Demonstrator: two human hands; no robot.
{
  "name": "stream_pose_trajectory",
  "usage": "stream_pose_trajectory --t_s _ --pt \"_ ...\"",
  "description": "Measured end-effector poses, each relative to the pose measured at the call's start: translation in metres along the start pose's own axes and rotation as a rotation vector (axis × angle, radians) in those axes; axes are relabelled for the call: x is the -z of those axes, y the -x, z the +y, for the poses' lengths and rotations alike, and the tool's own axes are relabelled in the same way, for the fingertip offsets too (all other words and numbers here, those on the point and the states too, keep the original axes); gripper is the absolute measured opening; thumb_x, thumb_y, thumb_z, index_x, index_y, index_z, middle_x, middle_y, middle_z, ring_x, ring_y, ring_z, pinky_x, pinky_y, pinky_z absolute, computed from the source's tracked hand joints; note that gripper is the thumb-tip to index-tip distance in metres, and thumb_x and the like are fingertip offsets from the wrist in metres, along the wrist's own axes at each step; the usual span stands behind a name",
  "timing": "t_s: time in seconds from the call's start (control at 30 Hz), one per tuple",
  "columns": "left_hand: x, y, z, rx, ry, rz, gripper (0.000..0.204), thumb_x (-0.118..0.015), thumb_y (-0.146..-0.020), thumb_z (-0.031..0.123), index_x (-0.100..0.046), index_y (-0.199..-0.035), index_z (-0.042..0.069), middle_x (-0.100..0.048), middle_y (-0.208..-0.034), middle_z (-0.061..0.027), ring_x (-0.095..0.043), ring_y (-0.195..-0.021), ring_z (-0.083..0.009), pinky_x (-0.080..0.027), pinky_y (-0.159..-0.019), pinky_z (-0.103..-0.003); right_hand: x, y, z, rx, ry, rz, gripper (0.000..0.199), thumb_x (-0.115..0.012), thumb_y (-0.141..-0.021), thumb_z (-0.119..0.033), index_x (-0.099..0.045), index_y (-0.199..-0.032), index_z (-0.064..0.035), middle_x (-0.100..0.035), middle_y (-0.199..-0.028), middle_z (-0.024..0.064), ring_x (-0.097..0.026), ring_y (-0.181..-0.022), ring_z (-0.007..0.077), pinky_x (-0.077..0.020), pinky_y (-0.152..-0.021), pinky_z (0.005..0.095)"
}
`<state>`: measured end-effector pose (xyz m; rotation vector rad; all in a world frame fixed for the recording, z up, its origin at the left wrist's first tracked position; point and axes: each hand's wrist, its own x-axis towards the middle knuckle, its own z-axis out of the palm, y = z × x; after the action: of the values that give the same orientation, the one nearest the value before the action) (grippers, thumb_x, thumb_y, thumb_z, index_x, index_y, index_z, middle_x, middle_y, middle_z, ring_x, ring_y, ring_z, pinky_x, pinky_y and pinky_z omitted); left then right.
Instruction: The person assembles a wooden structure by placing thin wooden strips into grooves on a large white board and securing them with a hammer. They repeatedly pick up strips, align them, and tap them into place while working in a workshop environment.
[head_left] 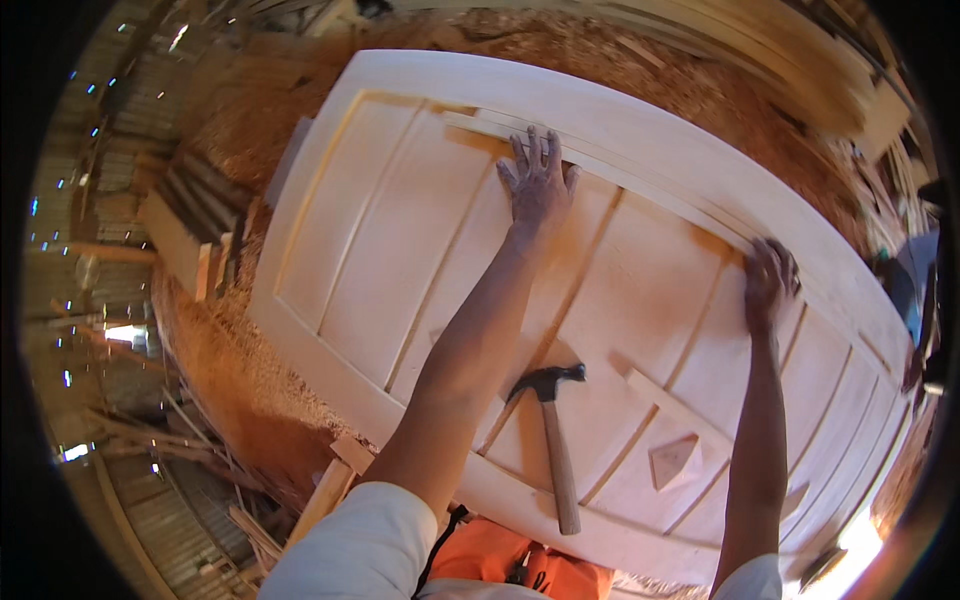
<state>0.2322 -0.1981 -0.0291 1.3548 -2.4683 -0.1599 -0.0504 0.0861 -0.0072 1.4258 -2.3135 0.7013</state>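
Observation:
A large pale wooden door (400,240) with several recessed panels lies flat before me. My left hand (539,182) presses flat, fingers spread, on a thin wooden strip (610,165) that runs along the far inner edge of the frame. My right hand (768,278) rests with curled fingers on the same strip further right. A claw hammer (555,430) with a wooden handle lies loose on the door between my forearms, head pointing away from me. A small triangular wood offcut (676,458) lies on a panel to its right.
Sawdust and shavings (240,370) cover the floor around the door. Stacked planks (180,230) lie at the left, and more timber (800,60) is piled at the back right. Wood scraps (335,480) sit by the door's near edge.

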Motion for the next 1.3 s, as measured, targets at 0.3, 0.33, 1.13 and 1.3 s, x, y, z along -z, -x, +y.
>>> stream_pose_trajectory --t_s 0.3,0.33,1.13,1.3 --pt "-0.026 0.065 0.195 -0.308 0.27 -0.067 0.04 -0.064 -0.1 0.033 -0.067 -0.14 0.03 -0.045 -0.163 -0.0088 -0.027 -0.153 -0.053 -0.02 -0.117 -0.08 0.007 -0.009 -0.004 -0.215 -0.147 -0.068 0.03 -0.08 -0.089 -0.023 -0.076 -0.119 -0.0205 -0.069 -0.132 0.0041 -0.061 -0.127 0.0284 -0.0469 -0.106 0.0453" --pt "-0.028 0.063 0.2 -0.276 0.251 -0.01 0.038 -0.064 -0.1 0.032 -0.069 -0.138 0.031 -0.046 -0.163 -0.0074 -0.027 -0.153 -0.0532 -0.019 -0.117 -0.081 0.017 -0.009 0.001 -0.276 -0.232 -0.113 0.03 -0.08 -0.09 -0.021 -0.076 -0.119 -0.018 -0.069 -0.131 0.0068 -0.062 -0.126 0.0307 -0.0478 -0.105 0.0462" --pt "0.121 0.271 0.107 -0.374 0.437 -0.126 0.03 -0.069 -0.096 0.012 -0.071 -0.125 0.008 -0.072 -0.125 -0.0152 -0.062 -0.127 -0.0399 -0.049 -0.107 -0.048 0.624 0.61 0.408 -1.712 0.502 -0.222 0.08 -0.07 -0.097 -0.018 -0.029 -0.164 -0.0337 -0.066 -0.111 0.0216 -0.057 -0.052 0.0186 -0.0424 -0.038 0.0354" --pt "0.199 0.37 0.038 -0.091 0.256 -0.236 0.023 -0.069 -0.098 0.012 -0.072 -0.12 0.006 -0.074 -0.114 -0.0141 -0.069 -0.109 -0.0338 -0.054 -0.093 -0.044 0.605 0.541 0.414 -0.596 0.238 -0.056 0.052 -0.058 -0.098 -0.01 -0.052 -0.149 -0.0008 -0.061 -0.136 0.0176 -0.065 -0.112 0.0293 -0.0539 -0.097 0.0401"
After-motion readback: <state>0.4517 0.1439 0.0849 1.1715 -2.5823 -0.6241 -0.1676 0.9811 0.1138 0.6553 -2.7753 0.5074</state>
